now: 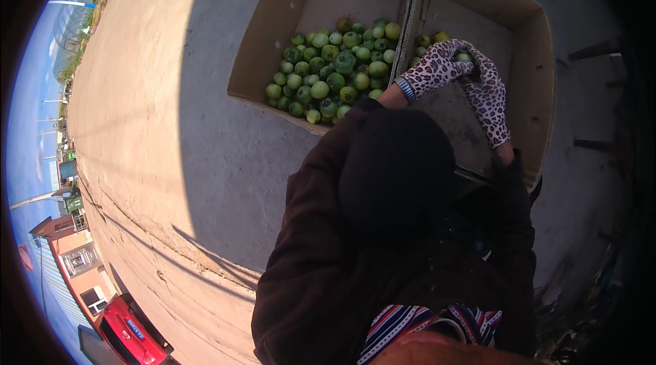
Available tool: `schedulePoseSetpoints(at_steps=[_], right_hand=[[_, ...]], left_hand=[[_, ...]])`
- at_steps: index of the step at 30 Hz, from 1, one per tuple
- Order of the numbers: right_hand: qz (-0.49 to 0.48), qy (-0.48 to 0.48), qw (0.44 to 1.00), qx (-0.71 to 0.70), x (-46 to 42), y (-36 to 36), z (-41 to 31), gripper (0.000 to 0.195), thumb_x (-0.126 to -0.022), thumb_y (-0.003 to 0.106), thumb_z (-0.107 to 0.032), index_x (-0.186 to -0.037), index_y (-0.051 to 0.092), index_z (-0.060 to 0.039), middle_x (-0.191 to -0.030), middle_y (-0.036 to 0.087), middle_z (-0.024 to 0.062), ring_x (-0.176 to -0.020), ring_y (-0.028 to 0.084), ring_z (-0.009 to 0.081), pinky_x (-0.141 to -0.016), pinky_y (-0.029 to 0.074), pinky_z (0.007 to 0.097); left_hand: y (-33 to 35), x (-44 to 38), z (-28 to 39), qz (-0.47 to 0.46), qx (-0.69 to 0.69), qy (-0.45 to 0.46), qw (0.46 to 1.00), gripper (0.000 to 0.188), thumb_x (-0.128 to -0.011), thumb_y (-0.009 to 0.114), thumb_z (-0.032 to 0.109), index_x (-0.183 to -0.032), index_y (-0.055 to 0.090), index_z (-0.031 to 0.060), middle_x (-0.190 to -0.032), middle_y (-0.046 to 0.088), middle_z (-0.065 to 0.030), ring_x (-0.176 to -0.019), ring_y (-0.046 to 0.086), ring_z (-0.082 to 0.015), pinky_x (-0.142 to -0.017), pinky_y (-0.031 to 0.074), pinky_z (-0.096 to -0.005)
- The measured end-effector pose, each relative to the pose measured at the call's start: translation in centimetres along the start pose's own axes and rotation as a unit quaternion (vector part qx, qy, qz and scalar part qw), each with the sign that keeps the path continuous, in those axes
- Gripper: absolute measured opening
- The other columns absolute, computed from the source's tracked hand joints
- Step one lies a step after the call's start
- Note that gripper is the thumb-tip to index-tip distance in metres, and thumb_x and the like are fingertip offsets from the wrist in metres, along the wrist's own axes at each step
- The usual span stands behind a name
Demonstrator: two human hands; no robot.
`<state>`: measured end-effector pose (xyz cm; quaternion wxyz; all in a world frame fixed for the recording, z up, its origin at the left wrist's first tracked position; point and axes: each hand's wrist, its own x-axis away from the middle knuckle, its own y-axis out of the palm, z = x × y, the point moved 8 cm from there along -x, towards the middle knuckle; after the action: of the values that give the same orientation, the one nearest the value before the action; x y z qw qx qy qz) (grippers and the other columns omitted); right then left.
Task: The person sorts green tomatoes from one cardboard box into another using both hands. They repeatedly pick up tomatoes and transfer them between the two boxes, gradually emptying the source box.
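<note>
My left hand (435,65) and my right hand (486,88), both in leopard-print gloves, meet over the right cardboard box (533,57). A pale green tomato (464,58) shows between their curled fingers, held by both hands. Partly hidden behind my left hand, a few green and yellowish tomatoes (441,36) lie against the box's left side. The left cardboard box (251,57) stands directly alongside and holds a large pile of green tomatoes (319,89), some tinged yellow or reddish. Its far part shows bare cardboard bottom.
Both boxes stand on shaded concrete ground (220,134). Dark leg-like bars (594,145) stick in from the right. Beyond the shadow edge lies sunlit pavement (128,108), with a red car (133,331) parked by a building at the lower left.
</note>
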<state>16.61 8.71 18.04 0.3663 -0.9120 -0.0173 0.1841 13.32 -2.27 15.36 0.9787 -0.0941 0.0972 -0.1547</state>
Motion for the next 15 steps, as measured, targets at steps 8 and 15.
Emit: schedulePoseSetpoints(at_steps=[8,15], right_hand=[[-0.030,-0.003,0.995,0.096,0.0,0.2,7.3,0.043,-0.083,0.059,-0.008,-0.125,0.051,-0.0104,-0.124,0.053,0.0125,-0.111,0.054,0.0268,-0.094,0.044,0.0347],[-0.103,0.001,0.987,0.123,0.5,1.1,8.5,0.041,-0.082,0.060,-0.015,-0.122,0.054,-0.0100,-0.124,0.053,0.0128,-0.114,0.052,0.0286,-0.096,0.042,0.0363]], left_hand=[[-8.7,3.5,2.2,0.135,0.243,-0.003,0.961,0.034,-0.088,0.056,0.004,-0.121,0.052,0.0016,-0.115,0.057,-0.0124,-0.096,0.060,-0.0183,-0.082,0.054,-0.0290],[-24.0,13.7,-0.5,0.197,-0.172,-0.180,0.948,0.038,-0.079,0.066,0.005,-0.115,0.056,-0.0003,-0.109,0.061,-0.0141,-0.098,0.061,-0.0210,-0.084,0.052,-0.0297]])
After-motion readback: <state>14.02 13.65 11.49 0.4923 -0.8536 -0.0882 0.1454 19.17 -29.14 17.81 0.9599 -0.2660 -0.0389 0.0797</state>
